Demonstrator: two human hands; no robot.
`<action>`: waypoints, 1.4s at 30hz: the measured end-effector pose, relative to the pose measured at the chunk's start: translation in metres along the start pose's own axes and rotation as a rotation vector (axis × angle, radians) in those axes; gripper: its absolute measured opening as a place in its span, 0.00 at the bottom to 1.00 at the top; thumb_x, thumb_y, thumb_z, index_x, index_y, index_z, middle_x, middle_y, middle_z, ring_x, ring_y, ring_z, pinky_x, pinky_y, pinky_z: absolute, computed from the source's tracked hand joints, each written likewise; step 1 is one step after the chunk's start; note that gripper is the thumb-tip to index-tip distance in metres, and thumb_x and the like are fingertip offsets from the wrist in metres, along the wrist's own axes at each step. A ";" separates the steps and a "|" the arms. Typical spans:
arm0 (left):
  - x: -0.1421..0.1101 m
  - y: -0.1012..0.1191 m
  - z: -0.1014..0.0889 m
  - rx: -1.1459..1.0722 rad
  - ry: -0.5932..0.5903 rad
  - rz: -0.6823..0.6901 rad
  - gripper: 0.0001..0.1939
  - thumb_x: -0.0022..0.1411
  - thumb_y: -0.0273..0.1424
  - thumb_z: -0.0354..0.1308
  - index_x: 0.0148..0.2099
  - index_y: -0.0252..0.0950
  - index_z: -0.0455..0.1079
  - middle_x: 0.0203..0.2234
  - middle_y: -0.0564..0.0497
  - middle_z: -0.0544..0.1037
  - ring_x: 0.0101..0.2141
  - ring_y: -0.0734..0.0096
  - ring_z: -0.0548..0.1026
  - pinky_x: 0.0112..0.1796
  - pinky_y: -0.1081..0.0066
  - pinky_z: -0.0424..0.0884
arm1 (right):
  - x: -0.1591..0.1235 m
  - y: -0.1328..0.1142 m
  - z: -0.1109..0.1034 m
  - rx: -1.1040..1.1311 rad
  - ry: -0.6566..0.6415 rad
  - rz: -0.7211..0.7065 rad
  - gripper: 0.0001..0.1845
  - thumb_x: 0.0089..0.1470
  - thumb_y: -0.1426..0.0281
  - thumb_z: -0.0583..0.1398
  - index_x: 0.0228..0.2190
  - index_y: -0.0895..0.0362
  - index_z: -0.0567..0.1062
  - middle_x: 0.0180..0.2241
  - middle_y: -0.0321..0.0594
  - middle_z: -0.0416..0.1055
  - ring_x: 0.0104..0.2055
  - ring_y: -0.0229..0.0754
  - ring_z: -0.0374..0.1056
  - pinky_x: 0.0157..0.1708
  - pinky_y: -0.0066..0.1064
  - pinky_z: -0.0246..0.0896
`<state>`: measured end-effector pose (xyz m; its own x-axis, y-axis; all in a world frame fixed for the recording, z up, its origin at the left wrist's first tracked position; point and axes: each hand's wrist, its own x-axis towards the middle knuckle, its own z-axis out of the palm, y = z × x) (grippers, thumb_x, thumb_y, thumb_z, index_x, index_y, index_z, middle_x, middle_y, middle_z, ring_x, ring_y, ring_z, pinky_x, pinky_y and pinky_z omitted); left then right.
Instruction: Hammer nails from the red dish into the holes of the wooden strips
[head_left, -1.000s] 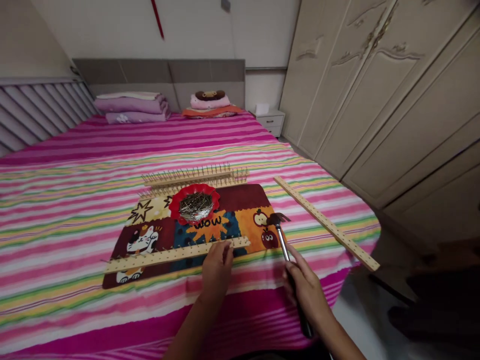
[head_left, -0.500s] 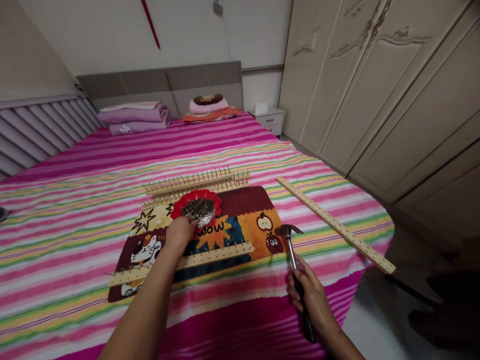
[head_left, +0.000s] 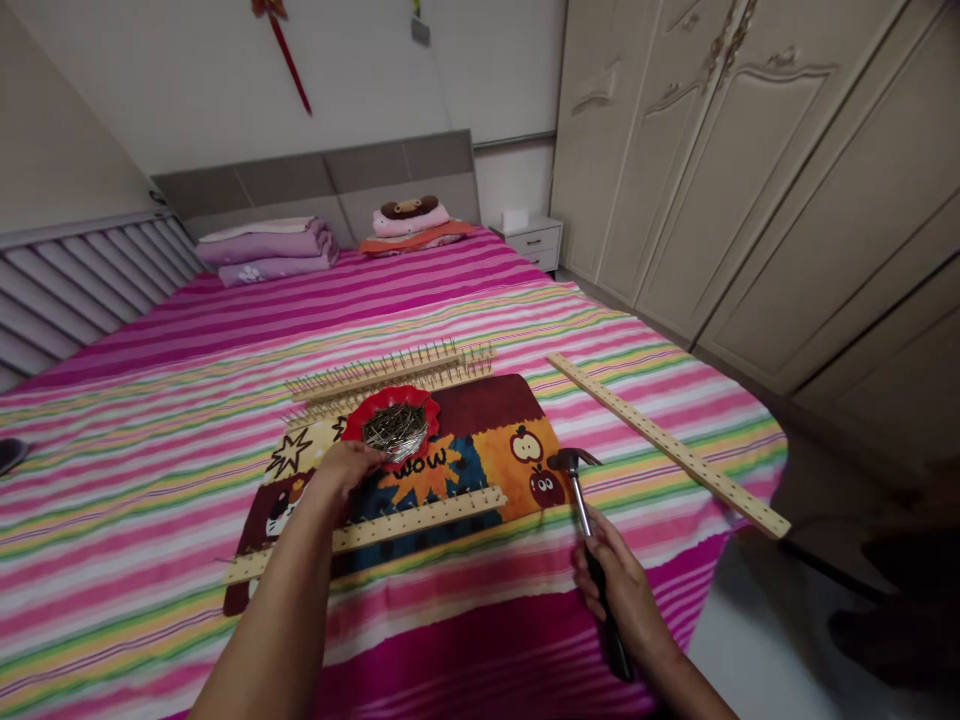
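Note:
In the head view my right hand (head_left: 616,580) is wrapped round the black handle of a claw hammer (head_left: 582,505), its metal head up over the mat's right edge. My left hand (head_left: 346,468) is at the near left rim of a red scalloped bowl (head_left: 430,400) full of nails (head_left: 394,428). Its fingers are pinched together; what is between them is too small to make out. Below the bowl, a drilled wooden strip (head_left: 420,515) with some nails in it lies across a cartoon-print mat (head_left: 487,402), partly hidden by my left forearm.
Behind the bowl lie wooden strips (head_left: 375,380) bristling with upright nails. To the right, another drilled strip (head_left: 660,435) reaches past the bed's edge. Striped bedding (head_left: 150,500) covers the bed. Folded quilts (head_left: 270,250) are by the headboard, and a wardrobe (head_left: 637,180) stands at the right.
My left hand has drawn back from the nails to the left, now by the bowl's rim. My right hand keeps the hammer in nearly the same place. The view has tilted slightly.

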<state>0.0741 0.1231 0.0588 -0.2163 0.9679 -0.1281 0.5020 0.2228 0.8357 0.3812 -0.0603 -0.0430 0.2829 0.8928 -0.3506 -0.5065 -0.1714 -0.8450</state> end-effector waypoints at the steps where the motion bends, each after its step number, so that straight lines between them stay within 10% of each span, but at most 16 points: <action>1: -0.007 0.000 -0.004 -0.141 -0.060 -0.048 0.11 0.32 0.34 0.67 0.16 0.35 0.68 0.08 0.56 0.64 0.12 0.80 0.58 0.15 0.77 0.53 | 0.000 0.000 0.000 -0.001 0.001 -0.001 0.33 0.49 0.60 0.61 0.56 0.48 0.61 0.19 0.26 0.64 0.13 0.29 0.52 0.09 0.16 0.43; 5: -0.040 0.005 -0.016 -0.420 -0.227 -0.111 0.16 0.32 0.37 0.69 0.23 0.31 0.72 0.14 0.55 0.69 0.17 0.82 0.61 0.17 0.80 0.55 | -0.001 -0.002 0.002 -0.003 0.013 0.022 0.36 0.47 0.60 0.62 0.57 0.48 0.60 0.18 0.26 0.64 0.12 0.29 0.52 0.09 0.17 0.43; 19: -0.091 -0.001 -0.013 -0.685 -0.251 -0.164 0.18 0.34 0.33 0.72 0.29 0.32 0.73 0.18 0.55 0.72 0.18 0.85 0.64 0.19 0.82 0.60 | -0.003 -0.002 0.004 -0.031 0.010 -0.012 0.32 0.47 0.61 0.62 0.54 0.48 0.63 0.18 0.25 0.64 0.13 0.28 0.52 0.09 0.17 0.43; 25: -0.108 -0.003 0.018 -0.657 -0.254 -0.226 0.19 0.31 0.34 0.72 0.29 0.31 0.73 0.19 0.52 0.75 0.21 0.78 0.71 0.23 0.77 0.67 | -0.003 -0.002 0.004 -0.032 0.017 -0.007 0.31 0.48 0.63 0.60 0.54 0.50 0.62 0.18 0.25 0.64 0.12 0.29 0.52 0.08 0.17 0.44; 33: -0.115 -0.023 0.083 -0.485 0.021 -0.035 0.16 0.39 0.40 0.65 0.30 0.35 0.74 0.25 0.52 0.78 0.28 0.70 0.75 0.29 0.73 0.70 | -0.001 -0.001 0.002 -0.025 0.012 0.003 0.29 0.48 0.64 0.59 0.53 0.50 0.63 0.17 0.25 0.63 0.12 0.29 0.52 0.08 0.17 0.44; 42: -0.119 -0.033 0.103 -0.328 0.161 0.011 0.14 0.46 0.41 0.61 0.33 0.37 0.75 0.27 0.52 0.79 0.31 0.69 0.75 0.35 0.71 0.70 | -0.001 -0.001 0.002 -0.033 0.006 -0.001 0.30 0.48 0.64 0.59 0.53 0.50 0.62 0.17 0.25 0.64 0.12 0.29 0.52 0.08 0.17 0.44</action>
<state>0.1694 0.0122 -0.0083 -0.3545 0.9335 -0.0539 0.2155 0.1376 0.9668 0.3801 -0.0605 -0.0409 0.2881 0.8904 -0.3524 -0.4791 -0.1846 -0.8582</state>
